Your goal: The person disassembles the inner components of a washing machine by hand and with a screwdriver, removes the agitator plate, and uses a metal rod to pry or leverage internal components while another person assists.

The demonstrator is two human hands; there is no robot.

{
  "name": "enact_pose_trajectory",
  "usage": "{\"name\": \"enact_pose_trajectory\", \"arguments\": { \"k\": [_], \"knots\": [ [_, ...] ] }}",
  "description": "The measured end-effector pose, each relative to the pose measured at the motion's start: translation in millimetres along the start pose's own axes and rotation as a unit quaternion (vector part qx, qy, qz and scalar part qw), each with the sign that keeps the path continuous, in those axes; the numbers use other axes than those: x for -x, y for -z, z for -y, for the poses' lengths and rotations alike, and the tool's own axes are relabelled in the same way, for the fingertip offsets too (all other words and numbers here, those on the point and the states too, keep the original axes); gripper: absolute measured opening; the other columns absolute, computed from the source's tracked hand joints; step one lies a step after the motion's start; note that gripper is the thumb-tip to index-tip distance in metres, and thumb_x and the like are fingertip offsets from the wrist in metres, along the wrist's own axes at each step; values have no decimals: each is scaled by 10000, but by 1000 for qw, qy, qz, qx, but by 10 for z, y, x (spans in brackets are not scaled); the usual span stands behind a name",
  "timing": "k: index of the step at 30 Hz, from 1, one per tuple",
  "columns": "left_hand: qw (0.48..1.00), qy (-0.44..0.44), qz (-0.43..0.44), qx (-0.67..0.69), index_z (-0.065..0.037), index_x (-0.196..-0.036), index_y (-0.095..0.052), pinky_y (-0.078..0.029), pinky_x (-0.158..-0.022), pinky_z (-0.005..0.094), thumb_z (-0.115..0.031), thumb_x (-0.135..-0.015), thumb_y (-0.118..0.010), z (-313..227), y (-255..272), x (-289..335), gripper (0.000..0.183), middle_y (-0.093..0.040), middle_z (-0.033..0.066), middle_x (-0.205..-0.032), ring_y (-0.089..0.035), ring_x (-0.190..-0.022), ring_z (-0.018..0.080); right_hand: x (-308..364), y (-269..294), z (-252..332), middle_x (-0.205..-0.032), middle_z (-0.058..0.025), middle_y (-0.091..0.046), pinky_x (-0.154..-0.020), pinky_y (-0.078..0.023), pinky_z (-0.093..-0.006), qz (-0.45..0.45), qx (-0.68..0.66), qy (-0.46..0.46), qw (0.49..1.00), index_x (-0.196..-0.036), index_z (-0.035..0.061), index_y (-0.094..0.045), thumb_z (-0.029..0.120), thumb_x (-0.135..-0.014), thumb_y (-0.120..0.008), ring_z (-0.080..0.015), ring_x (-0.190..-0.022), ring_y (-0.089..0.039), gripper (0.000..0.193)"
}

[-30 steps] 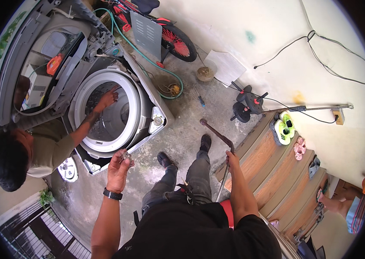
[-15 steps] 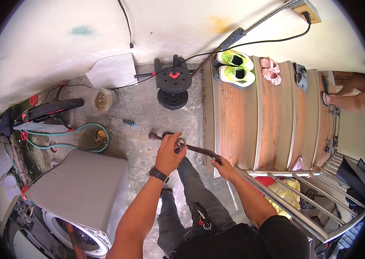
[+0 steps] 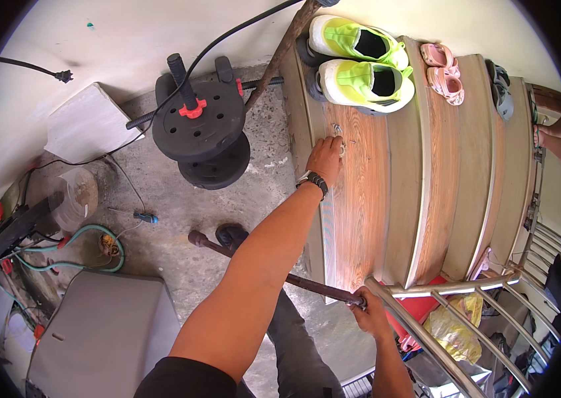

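Note:
My left hand [image 3: 326, 159] reaches across to the lowest wood-patterned step [image 3: 360, 205]. Its fingers are closed at the step surface on what looks like a small metal ring [image 3: 342, 150], partly hidden by the fingertips. Small metal bits [image 3: 337, 129] lie just beyond them. Lower down, my right hand [image 3: 371, 316] grips one end of a long dark brown rod [image 3: 317, 287]. The rod slants to the left beneath my left forearm, which covers its middle, and ends in a rounded knob [image 3: 197, 238] above the concrete floor.
Neon-yellow sneakers [image 3: 363, 66], pink clogs [image 3: 443, 73] and grey clogs [image 3: 502, 93] sit on the stairs. A metal railing [image 3: 426, 331] runs at right. A black cable reel [image 3: 201, 126], screwdriver [image 3: 145, 217] and grey appliance [image 3: 101, 331] stand or lie leftward. Another person's leg [image 3: 559, 142] shows at far right.
My left hand has left the rod and moved up and right to the step with the small metal piece. My right hand, still holding the rod, is lower. The view has shifted closer to the stairs.

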State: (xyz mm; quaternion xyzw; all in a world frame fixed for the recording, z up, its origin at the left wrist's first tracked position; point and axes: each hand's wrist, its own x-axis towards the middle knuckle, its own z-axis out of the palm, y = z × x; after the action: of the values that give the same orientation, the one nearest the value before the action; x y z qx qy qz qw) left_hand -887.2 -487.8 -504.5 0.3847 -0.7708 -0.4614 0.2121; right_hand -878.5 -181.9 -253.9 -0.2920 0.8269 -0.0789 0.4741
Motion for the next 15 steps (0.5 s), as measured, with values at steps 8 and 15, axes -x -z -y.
{"name": "enact_pose_trajectory", "arguments": {
  "k": [8,15],
  "knots": [
    [990,85,-39,107,-35,-1344,-555,-510,-1017,434,-27,-874,-666,337,749,1553,483,-583,176,-1335,-595,-1175,397,-565,31,-411,-661,-76,-513,-575,-388,-343,-70,14,-17,997,-899,21,-594,160,-877,-774,-169,-611,-469,229],
    [926,347,-94,116,-19,-1273,-616,-563,-859,367,-60,-939,-621,-171,1727,4360,337,-626,164,-1211,-688,-990,284,-647,21,-1299,-745,65,-469,-622,-348,-285,-18,-143,-39,989,-925,48,-643,209,-942,-762,-89,-703,-410,200]
  ]
}}
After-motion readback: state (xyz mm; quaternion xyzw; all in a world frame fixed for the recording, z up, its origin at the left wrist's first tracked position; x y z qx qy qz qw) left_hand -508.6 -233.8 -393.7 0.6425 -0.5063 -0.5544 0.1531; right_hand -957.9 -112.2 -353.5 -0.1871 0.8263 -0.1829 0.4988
